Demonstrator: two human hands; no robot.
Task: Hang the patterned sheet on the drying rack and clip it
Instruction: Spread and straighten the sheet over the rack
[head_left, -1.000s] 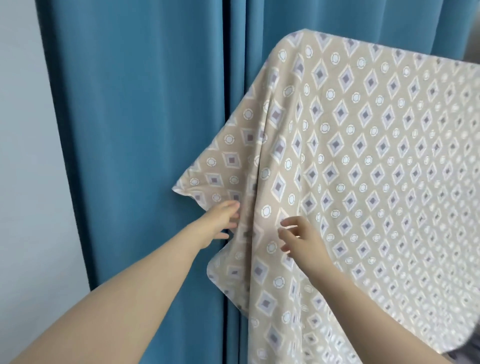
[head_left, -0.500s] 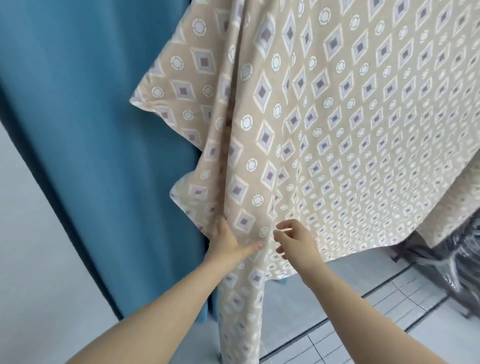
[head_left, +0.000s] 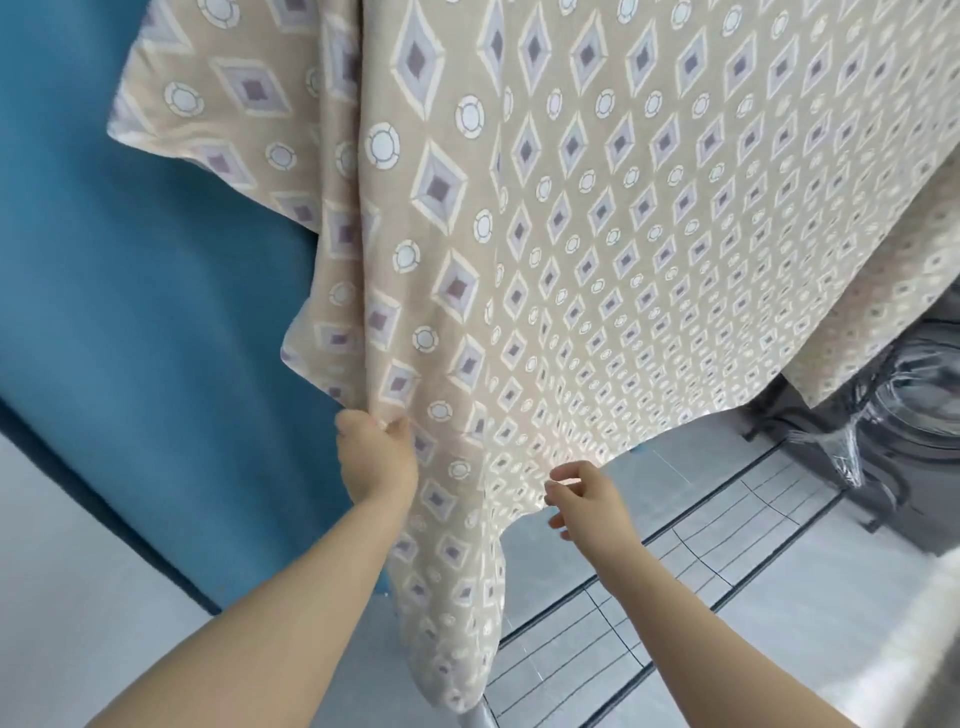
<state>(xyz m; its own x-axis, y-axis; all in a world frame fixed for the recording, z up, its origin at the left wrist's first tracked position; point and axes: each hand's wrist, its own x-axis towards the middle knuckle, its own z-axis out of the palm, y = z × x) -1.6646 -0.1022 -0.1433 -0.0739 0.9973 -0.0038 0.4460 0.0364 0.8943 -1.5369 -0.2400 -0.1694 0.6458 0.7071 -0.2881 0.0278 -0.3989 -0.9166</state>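
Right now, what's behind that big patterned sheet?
To the left of the patterned sheet a blue curtain runs behind it. Below its hem show pale floor tiles and a dark plastic-wrapped appliance. The rack carrying it is covered.

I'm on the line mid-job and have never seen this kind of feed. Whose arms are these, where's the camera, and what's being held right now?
No machine here: these are a person's two bare arms, filmed by a wide-angle camera on their head, looking forward and down. The left hand has a closed grip on a fold of the patterned sheet, which hangs from above; the rack itself is hidden. The right hand pinches the sheet's lower edge. Behind is a blue curtain, below a tiled floor. No clips are visible.
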